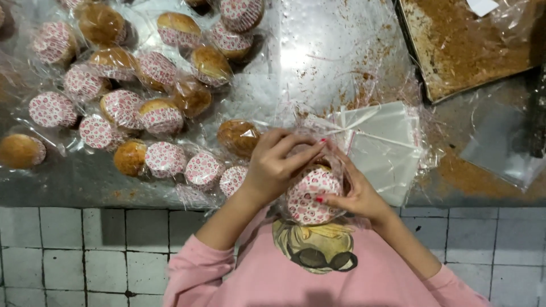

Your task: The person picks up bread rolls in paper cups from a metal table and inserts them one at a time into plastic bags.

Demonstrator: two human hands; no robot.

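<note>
- Between both hands, at the table's (296, 51) near edge, sits a muffin (310, 196) in a spotted paper cup, partly inside a clear bag (335, 165).
- Left hand (276, 165): fingers curled over the muffin's top, gripping the bag.
- Right hand (355, 196): fingers closed on the cup's side.
- Just beyond the right hand: a stack of bags (384, 148).
- Left of the left hand: many bagged muffins (162, 116).
</note>
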